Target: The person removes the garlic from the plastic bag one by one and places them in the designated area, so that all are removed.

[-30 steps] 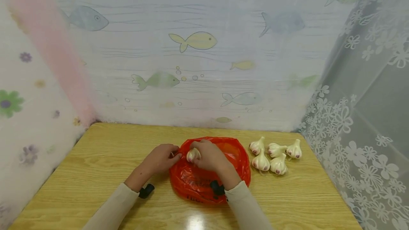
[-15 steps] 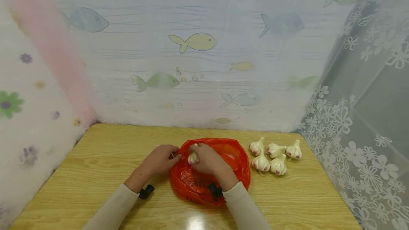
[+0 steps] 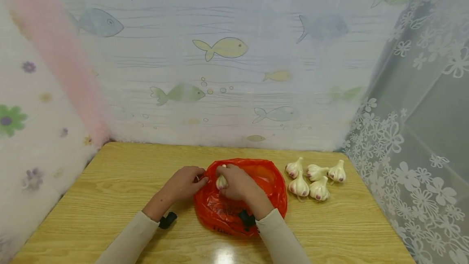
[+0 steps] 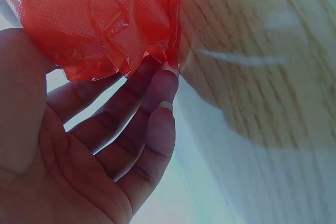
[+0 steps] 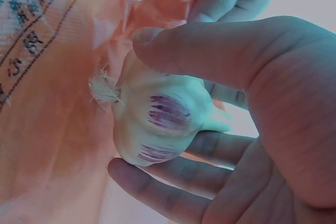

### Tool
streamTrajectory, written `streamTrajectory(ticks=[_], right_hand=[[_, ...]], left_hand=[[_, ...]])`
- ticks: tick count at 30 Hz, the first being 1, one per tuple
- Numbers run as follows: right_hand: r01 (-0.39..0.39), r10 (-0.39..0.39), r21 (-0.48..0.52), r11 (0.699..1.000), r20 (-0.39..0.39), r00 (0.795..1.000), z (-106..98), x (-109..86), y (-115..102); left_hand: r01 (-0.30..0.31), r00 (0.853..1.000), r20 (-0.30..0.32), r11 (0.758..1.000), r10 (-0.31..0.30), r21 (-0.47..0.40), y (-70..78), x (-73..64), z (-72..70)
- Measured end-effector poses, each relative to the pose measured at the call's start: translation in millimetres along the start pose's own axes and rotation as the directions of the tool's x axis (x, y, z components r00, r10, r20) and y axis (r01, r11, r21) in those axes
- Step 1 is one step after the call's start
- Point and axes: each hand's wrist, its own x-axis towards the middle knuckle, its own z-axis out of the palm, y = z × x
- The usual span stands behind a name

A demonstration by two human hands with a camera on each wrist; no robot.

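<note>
A red plastic bag (image 3: 271, 174) with dark print lies spread on the table, its rim raised. Over its left part my right hand (image 3: 237, 182) grips a garlic bulb (image 3: 221, 182). In the right wrist view this garlic bulb (image 5: 157, 116) shows purple streaks and a tuft of roots, with the thumb (image 5: 184, 45) on one side and fingers on the other. My left hand (image 3: 183, 182) holds the bag's left edge. The left wrist view has the red bag (image 4: 105, 24) between the thumb and the curled fingers (image 4: 157, 129); the thumb's tip is hidden.
Several garlic bulbs (image 3: 298, 186) stand grouped on the wooden table (image 3: 128, 174), right of the bag. A fish-patterned curtain (image 3: 227, 105) hangs along the table's back edge. A dark camera mount (image 3: 167, 220) sits under the left wrist.
My right hand has turned slightly and shifted a little with the garlic bulb over the bag, mostly in the first half second. The left hand stays at the bag's edge.
</note>
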Motion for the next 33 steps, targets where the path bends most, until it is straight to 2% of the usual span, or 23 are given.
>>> streamTrajectory(ticks=[6,13,22,33], right_hand=[[0.024,-0.024,0.007,1.000,-0.037,0.999,-5.7,-4.0,-1.3],[0.061,-0.056,0.059,0.996,-0.086,0.995,-14.7,-11.0,-4.0],[0.151,-0.138,0.076,0.986,-0.157,0.978,-24.7,-19.1,-5.8],[0.170,-0.155,0.047,0.984,-0.238,0.959,-30.8,-32.3,-9.5]], left_hand=[[-0.010,1.000,-0.004,1.000,0.011,0.006,-1.1,0.5,0.0],[-0.033,0.999,-0.006,0.999,0.033,0.006,-2.7,0.9,0.1],[-0.021,1.000,0.004,1.000,0.021,-0.005,-1.1,0.9,-0.4],[-0.011,1.000,0.006,1.000,0.011,0.003,-3.2,1.4,1.7]])
